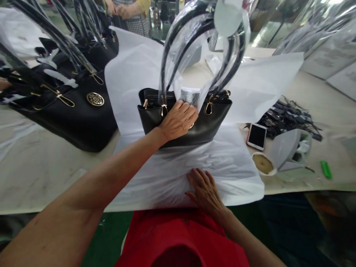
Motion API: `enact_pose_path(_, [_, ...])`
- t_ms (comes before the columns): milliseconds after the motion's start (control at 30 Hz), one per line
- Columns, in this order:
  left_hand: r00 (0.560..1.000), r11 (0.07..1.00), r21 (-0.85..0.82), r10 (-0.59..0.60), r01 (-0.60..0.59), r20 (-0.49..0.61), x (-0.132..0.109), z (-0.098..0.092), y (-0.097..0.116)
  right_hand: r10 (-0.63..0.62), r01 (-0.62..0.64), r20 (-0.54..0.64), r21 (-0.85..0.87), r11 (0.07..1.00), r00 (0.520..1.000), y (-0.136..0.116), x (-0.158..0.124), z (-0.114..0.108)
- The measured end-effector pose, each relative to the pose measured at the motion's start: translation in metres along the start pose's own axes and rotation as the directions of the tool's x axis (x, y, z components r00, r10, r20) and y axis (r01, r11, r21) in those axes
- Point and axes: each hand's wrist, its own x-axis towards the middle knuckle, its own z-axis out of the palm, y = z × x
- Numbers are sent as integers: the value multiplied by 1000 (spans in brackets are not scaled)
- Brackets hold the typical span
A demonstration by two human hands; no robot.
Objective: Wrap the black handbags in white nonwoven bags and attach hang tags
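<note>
A black handbag (205, 128) with gold fittings stands upright on a white sheet of wrapping paper (178, 174). Clear plastic covers its two raised handles (167, 63), and a pale round tag (228, 18) hangs at their top. My left hand (180, 118) is closed over the bag's top front edge, gripping it at the middle and partly covering a gold ornament. Nearer to me, my right hand (204, 187) lies flat on the paper with its fingers stretched out and nothing in them.
More black handbags (91, 122) crowd the left side. To the right lie a pile of black straps or tags (286, 118), a phone (257, 136), a tape roll (263, 164) and a green object (326, 169). Another person's hands (122, 10) show at the back.
</note>
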Motion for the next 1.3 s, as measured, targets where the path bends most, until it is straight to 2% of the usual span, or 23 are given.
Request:
enact_pose_path(133, [998,999,-33,-21,23,61,0,6,-2,81,-81,26,2,997,996,10,28,10])
enact_pose_path(300, [998,1000,-24,-13,14,65,0,6,-2,106,-106,-12,26,994,994,23,54,20])
enact_pose_path(633, [995,998,-50,-38,43,95,0,2,0,170,-169,25,-13,985,985,30,70,31])
enact_pose_path(800, [995,998,-47,-38,42,97,-2,1,0,195,-195,-31,-14,981,980,42,86,36])
enact_pose_path(900, [995,998,-47,-36,40,97,-2,0,0,186,-187,-66,-6,982,980,40,86,29])
enact_pose_path(1000, [993,998,-48,-41,46,110,-2,-1,0,94,-92,-81,33,995,992,22,68,13])
enact_pose_path(1100, [995,998,-44,-41,46,93,-2,-4,-1,-171,183,-91,140,973,981,-4,35,1])
enact_pose_path(1200, [997,998,-45,-48,50,60,-2,-8,-1,-280,283,-118,3,959,953,-18,9,3])
enact_pose_path(1300, [997,997,-50,-52,54,51,-2,-8,-1,-358,334,-184,-151,930,915,-15,7,13])
